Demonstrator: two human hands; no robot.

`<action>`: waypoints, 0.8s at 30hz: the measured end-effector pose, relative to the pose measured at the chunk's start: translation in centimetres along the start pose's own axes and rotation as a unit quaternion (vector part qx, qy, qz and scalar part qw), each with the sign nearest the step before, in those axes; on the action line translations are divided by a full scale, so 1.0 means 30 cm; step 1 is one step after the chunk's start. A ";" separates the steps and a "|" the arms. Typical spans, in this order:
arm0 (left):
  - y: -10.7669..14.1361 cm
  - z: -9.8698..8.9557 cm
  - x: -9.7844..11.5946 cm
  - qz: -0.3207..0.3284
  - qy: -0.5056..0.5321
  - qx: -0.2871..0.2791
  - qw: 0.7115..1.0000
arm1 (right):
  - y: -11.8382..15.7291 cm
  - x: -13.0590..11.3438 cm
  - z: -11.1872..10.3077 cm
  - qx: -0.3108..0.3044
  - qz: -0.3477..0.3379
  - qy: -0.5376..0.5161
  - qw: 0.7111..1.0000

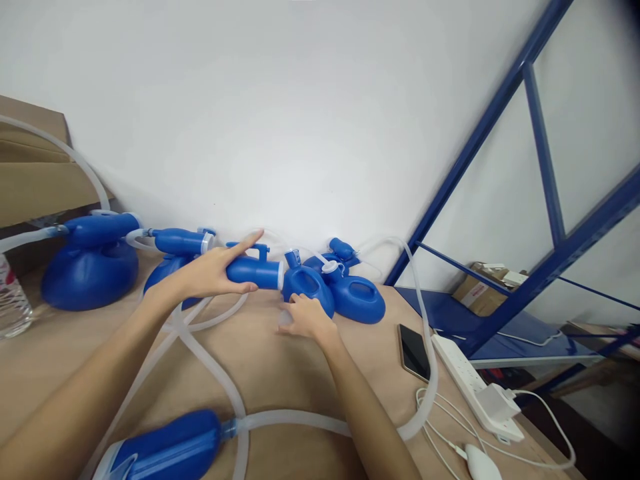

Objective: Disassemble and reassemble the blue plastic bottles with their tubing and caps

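Note:
My left hand is wrapped round the back end of a blue cylindrical part with a white rim, its thumb and index finger apart around it. My right hand pinches a small translucent cap low over the table, in front of a blue bottle with a handle. Another blue bottle lies to the right. On the left stand a large blue bottle and a blue piece with a white rim. Nearest me lies a blue container joined to a clear hose.
A phone, a white power strip and white cables are on the table's right side. Behind them rises a blue metal shelf frame. A cardboard box and a clear plastic bottle stand at the far left.

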State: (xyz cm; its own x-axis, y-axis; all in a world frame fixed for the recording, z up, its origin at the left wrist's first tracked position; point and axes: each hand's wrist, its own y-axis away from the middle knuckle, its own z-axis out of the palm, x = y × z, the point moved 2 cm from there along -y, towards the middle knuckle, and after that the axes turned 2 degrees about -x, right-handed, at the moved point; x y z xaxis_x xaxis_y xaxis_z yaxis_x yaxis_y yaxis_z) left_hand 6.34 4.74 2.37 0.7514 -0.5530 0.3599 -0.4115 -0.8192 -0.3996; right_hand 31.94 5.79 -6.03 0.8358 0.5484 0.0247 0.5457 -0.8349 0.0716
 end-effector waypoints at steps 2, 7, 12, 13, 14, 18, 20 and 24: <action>-0.008 0.022 0.004 0.013 -0.018 -0.038 0.999 | 0.013 -0.002 -0.010 -0.030 -0.015 -0.005 0.999; -0.017 0.043 0.015 0.036 -0.008 -0.081 0.996 | 0.052 -0.006 -0.113 0.041 -0.048 -0.241 0.968; -0.011 0.013 0.039 0.036 -0.004 -0.040 0.999 | 0.077 0.013 -0.188 0.242 -0.026 -0.382 0.891; -0.009 0.007 0.045 0.030 -0.013 -0.036 0.999 | 0.079 0.013 -0.192 0.281 -0.023 -0.376 0.882; -0.008 0.002 0.052 0.025 -0.019 -0.034 0.999 | 0.082 0.009 -0.195 0.308 -0.039 -0.371 0.875; -0.003 -0.012 0.078 0.035 -0.002 -0.030 0.999 | 0.088 -0.011 -0.202 0.300 -0.182 -0.372 0.860; 0.000 -0.013 0.085 0.048 0.013 -0.035 0.998 | 0.095 -0.008 -0.208 0.283 -0.210 -0.364 0.862; 0.003 -0.011 0.088 0.074 0.017 -0.039 0.996 | 0.117 0.012 -0.222 0.228 -0.244 -0.336 0.881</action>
State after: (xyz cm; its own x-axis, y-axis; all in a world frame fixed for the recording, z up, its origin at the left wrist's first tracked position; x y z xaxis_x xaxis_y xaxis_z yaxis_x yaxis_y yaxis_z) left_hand 8.11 3.15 3.56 0.6619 -0.6723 0.3316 -0.5562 -0.7370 -0.3840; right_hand 33.76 3.37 0.87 0.2580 0.8239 -0.5046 0.6887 -0.5231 -0.5020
